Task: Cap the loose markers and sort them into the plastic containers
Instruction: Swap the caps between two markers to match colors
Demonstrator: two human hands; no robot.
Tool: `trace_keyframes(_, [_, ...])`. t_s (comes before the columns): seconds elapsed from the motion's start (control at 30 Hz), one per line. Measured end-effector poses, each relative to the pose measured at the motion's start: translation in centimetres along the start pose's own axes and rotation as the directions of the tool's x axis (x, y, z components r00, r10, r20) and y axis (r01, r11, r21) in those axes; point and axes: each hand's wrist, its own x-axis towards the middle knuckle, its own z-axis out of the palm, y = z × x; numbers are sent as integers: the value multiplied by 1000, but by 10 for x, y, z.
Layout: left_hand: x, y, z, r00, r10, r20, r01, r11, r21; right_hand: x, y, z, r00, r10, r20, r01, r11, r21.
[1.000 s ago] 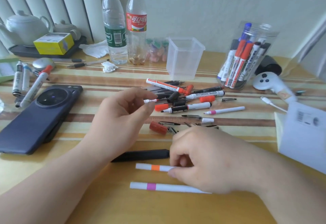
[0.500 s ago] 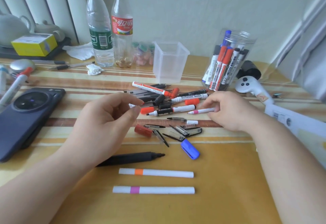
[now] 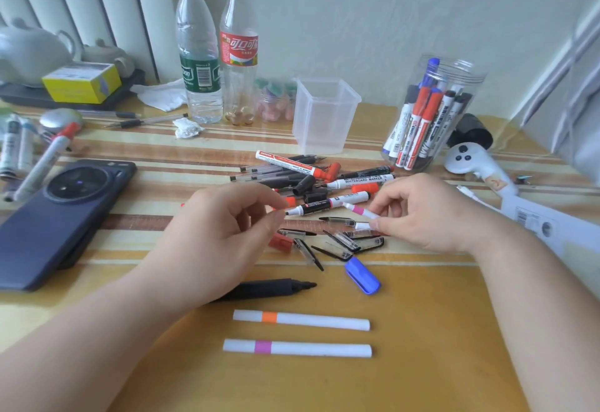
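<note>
Head view looks down on a cluttered desk [image 3: 422,363], with both forearms reaching in from the bottom edge. The right hand [image 3: 431,213] pinches a thin white pen with a pink band [image 3: 358,210] between thumb and fingers. The pen is lifted just above the pile of loose markers [image 3: 324,184], its tip aimed at the left hand [image 3: 227,229]. Only the front half of this pen shows; the rest is buried in the grip.

The left hand's fingers are curled, with thumb and forefinger tips meeting close to the pen's tip. Whether anything sits between them cannot be made out.

Behind the pile stands a square clear container [image 3: 324,116]. To its right, a round clear jar [image 3: 454,86] holds red, blue and black capped markers upright. The pile is a tangle of marker barrels, caps and thin clear clips, too overlapped to count.

Nearer the person lie a blue cap [image 3: 362,275] and an uncapped black marker [image 3: 276,288], its rear end hidden under the left wrist. Below these lie two capped white pens, side by side and apart, one with an orange band [image 3: 302,320] and one pink-banded [image 3: 297,348].

A dark phone [image 3: 61,216] lies at left. More markers [image 3: 42,164] beside it are blurred and cut by the frame edge. Two bottles [image 3: 198,51] stand at the back, and a white controller [image 3: 467,160] sits at right.
</note>
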Motion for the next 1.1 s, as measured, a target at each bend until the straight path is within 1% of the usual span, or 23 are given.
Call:
trace_keyframes(0.17, [0, 1, 4, 997, 64, 39, -65, 997, 49, 4, -1, 3, 996, 43, 79, -35, 995, -96])
trace_keyframes(0.23, [0, -1, 5, 996, 84, 37, -86, 994, 64, 5, -1, 5, 996, 43, 84, -31, 990, -135])
trace_keyframes(0.3, [0, -2, 5, 995, 99, 31, -101, 992, 80, 5, 0, 6, 998, 25, 57, -16, 989, -148])
trace_keyframes(0.33, [0, -3, 5, 994, 107, 27, -109, 990, 85, 4, -1, 5, 1000, 2, 22, 0, 995, -99])
trace_keyframes(0.37, [1, -2, 5, 993, 115, 23, -117, 990, 83, 3, -1, 4, 999, -30, -27, 30, 1000, -7])
trace_keyframes(0.43, [1, -1, 5, 994, 105, 21, -106, 994, 28, -4, -11, 4, 983, -133, -129, 158, 966, 205])
trace_keyframes(0.47, [0, 0, 5, 996, 84, 20, -83, 995, -58, -8, -21, 7, 965, -202, -164, 245, 920, 307])
trace_keyframes(0.5, [0, 1, 6, 998, 63, 23, -58, 981, -186, -13, -32, 11, 946, -265, -186, 320, 851, 417])
trace_keyframes(0.57, [-2, 6, 6, 997, 71, 30, -51, 902, -430, -22, -53, 21, 917, -358, -173, 387, 700, 601])
trace_keyframes(0.6, [-3, 8, 5, 995, 94, 25, -69, 864, -499, -25, -61, 27, 901, -403, -161, 402, 634, 661])
trace_keyframes(0.67, [-3, 12, 4, 991, 130, 12, -99, 809, -579, -29, -70, 35, 876, -454, -160, 412, 534, 738])
trace_keyframes(0.7, [-2, 13, 2, 991, 134, 5, -103, 789, -606, -29, -72, 37, 873, -458, -168, 413, 511, 754])
trace_keyframes(0.83, [-2, 12, 3, 990, 143, -19, -120, 744, -657, -29, -73, 37, 876, -430, -220, 433, 496, 753])
trace_keyframes(0.87, [-2, 13, 4, 993, 117, -12, -93, 719, -689, -30, -73, 37, 879, -415, -235, 437, 507, 743])
trace_keyframes(0.9, [-1, 14, 4, 998, 69, 5, -43, 670, -741, -30, -72, 36, 884, -392, -255, 445, 537, 717])
trace_keyframes(0.93, [2, 14, 5, 999, 7, 37, 26, 594, -804, -31, -70, 35, 886, -369, -281, 455, 577, 678])
trace_keyframes(1.0, [7, 13, 3, 988, -102, 116, 148, 401, -904, -32, -67, 31, 885, -349, -310, 466, 634, 617])
trace_keyframes(1.07, [11, 10, 1, 973, -150, 174, 207, 239, -949, -34, -65, 28, 885, -360, -295, 465, 662, 588])
trace_keyframes(1.1, [12, 9, 0, 969, -154, 193, 221, 193, -956, -35, -65, 27, 883, -372, -285, 469, 680, 564])
